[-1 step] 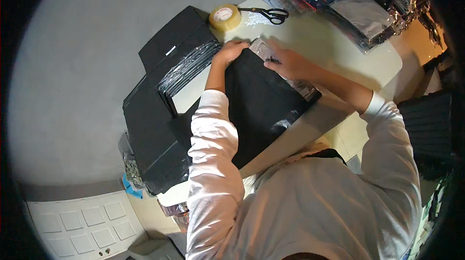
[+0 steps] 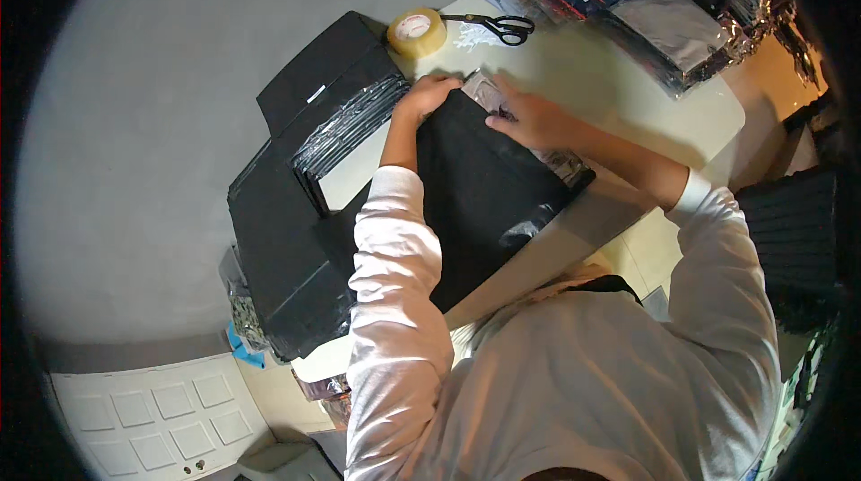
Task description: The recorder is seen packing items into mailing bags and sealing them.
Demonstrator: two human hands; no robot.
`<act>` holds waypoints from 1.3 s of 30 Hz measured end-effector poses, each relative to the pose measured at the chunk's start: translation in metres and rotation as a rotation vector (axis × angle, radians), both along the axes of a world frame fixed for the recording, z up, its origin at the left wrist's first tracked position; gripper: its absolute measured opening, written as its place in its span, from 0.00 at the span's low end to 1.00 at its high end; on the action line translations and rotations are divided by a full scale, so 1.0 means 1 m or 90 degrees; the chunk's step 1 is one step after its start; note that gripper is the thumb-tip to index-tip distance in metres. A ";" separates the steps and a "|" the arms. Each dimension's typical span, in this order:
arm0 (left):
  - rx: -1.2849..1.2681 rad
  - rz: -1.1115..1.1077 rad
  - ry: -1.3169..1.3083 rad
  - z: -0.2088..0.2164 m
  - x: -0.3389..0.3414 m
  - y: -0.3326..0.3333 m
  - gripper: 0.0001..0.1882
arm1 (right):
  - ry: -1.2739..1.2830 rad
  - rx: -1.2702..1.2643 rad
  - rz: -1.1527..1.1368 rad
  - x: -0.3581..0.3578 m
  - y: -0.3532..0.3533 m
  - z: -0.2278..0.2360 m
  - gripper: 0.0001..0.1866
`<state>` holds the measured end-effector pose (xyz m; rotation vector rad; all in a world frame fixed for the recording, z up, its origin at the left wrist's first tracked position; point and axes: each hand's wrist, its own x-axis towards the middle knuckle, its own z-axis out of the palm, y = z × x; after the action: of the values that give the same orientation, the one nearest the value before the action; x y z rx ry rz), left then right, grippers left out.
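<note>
a black bag [image 2: 484, 203] lies flat on the pale table [image 2: 601, 69] before the person. the left hand [image 2: 429, 94] grips its far edge, fingers curled over it; the right hand [image 2: 529, 118] presses flat on its top corner. beyond sit a tape roll [image 2: 416, 31] and scissors [image 2: 499, 27]; a stack of black bags [image 2: 305, 212] lies left.

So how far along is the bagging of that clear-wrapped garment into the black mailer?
Mostly in: only the top of the clear-wrapped garment shows past the mouth of the flat black plastic mailer bag. The left hand and right hand both press at that opening. The mouth looks unsealed; the roll of clear tape and black-handled scissors lie untouched beyond.
</note>
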<state>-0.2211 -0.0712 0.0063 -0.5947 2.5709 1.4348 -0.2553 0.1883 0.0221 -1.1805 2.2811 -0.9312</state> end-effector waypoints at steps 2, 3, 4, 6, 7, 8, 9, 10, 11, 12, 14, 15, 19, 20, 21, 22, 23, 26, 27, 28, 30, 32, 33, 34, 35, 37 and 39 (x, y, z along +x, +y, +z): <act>-0.028 0.018 -0.014 0.002 -0.004 0.005 0.34 | -0.031 0.046 0.030 0.004 -0.002 -0.001 0.50; -0.031 0.011 -0.013 -0.005 -0.007 -0.002 0.34 | -0.031 0.044 0.023 0.008 -0.005 -0.001 0.50; -0.019 0.009 0.001 -0.011 -0.005 -0.011 0.34 | 0.000 0.033 0.070 0.012 -0.011 -0.002 0.51; 0.023 -0.009 0.025 -0.024 -0.008 -0.024 0.34 | 0.043 0.026 0.118 0.015 -0.024 -0.017 0.53; 0.022 -0.020 0.026 -0.026 -0.013 -0.023 0.34 | 0.044 0.024 0.107 0.014 -0.025 -0.028 0.53; 0.024 0.004 0.001 -0.024 -0.012 -0.019 0.35 | 0.057 0.012 0.099 0.020 -0.026 -0.026 0.53; 0.027 0.028 -0.023 -0.022 -0.011 -0.014 0.35 | 0.071 0.000 0.092 0.025 -0.028 -0.023 0.54; 0.030 0.026 -0.022 -0.020 -0.013 -0.011 0.35 | 0.004 0.043 0.093 0.027 -0.027 -0.018 0.56; 0.073 0.043 -0.015 -0.018 -0.012 -0.012 0.35 | 0.006 0.045 0.098 0.031 -0.027 -0.019 0.56; 0.116 0.059 -0.008 -0.017 -0.011 -0.014 0.35 | 0.084 0.059 0.097 0.035 -0.026 -0.020 0.55; 0.108 0.042 -0.016 -0.013 -0.011 -0.013 0.36 | 0.161 0.077 0.098 0.037 -0.021 -0.021 0.54; 0.100 0.016 -0.027 -0.004 -0.012 -0.005 0.37 | 0.242 0.087 0.089 0.035 -0.012 -0.020 0.52; 0.103 -0.102 0.086 -0.005 0.009 -0.018 0.27 | 0.202 0.212 0.037 0.038 0.030 0.028 0.46; 0.104 -0.105 0.087 -0.007 0.009 -0.022 0.27 | 0.203 0.214 0.034 0.037 0.044 0.033 0.46; 0.064 -0.138 0.070 -0.006 0.011 -0.030 0.24 | 0.187 0.212 0.032 0.034 0.058 0.035 0.47; 0.023 -0.168 0.052 -0.005 0.013 -0.036 0.21 | 0.172 0.210 0.032 0.033 0.070 0.033 0.49; 0.025 -0.177 0.055 -0.002 0.010 -0.031 0.21 | 0.173 0.213 0.024 0.031 0.085 0.020 0.49; 0.045 -0.103 0.089 0.019 0.021 -0.017 0.15 | 0.303 0.006 -0.057 0.027 0.108 -0.018 0.44; 0.044 -0.100 0.091 0.025 0.028 -0.018 0.15 | 0.274 -0.032 -0.047 0.024 0.107 -0.020 0.42; 0.064 -0.081 0.134 0.032 0.036 -0.021 0.13 | 0.244 -0.070 -0.034 0.022 0.106 -0.022 0.41; 0.064 -0.034 0.178 0.066 0.059 -0.009 0.10 | 0.187 -0.023 -0.003 0.005 0.101 -0.032 0.38; 0.092 -0.036 0.220 0.074 0.070 -0.019 0.11 | 0.128 0.025 0.034 -0.001 0.093 -0.031 0.35; 0.084 -0.024 0.246 0.087 0.082 -0.016 0.11 | -0.001 0.005 0.035 0.002 0.085 -0.014 0.31; 0.084 -0.011 0.250 0.089 0.089 -0.019 0.11 | -0.129 -0.013 0.036 0.004 0.077 -0.004 0.26; 0.085 0.021 0.288 0.093 0.095 -0.021 0.11 | -0.126 -0.014 0.047 0.002 0.071 -0.007 0.26; 0.083 0.064 0.331 0.101 0.108 -0.025 0.11 | -0.279 -0.156 0.034 -0.003 0.060 -0.019 0.20; 0.000 0.151 0.371 0.110 0.133 -0.035 0.09 | -0.229 -0.281 -0.039 0.019 0.036 0.013 0.16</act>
<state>-0.0886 -0.1060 0.1161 -0.5613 3.0080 1.9268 -0.2364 0.2245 0.0354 -1.0044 1.8861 -1.5863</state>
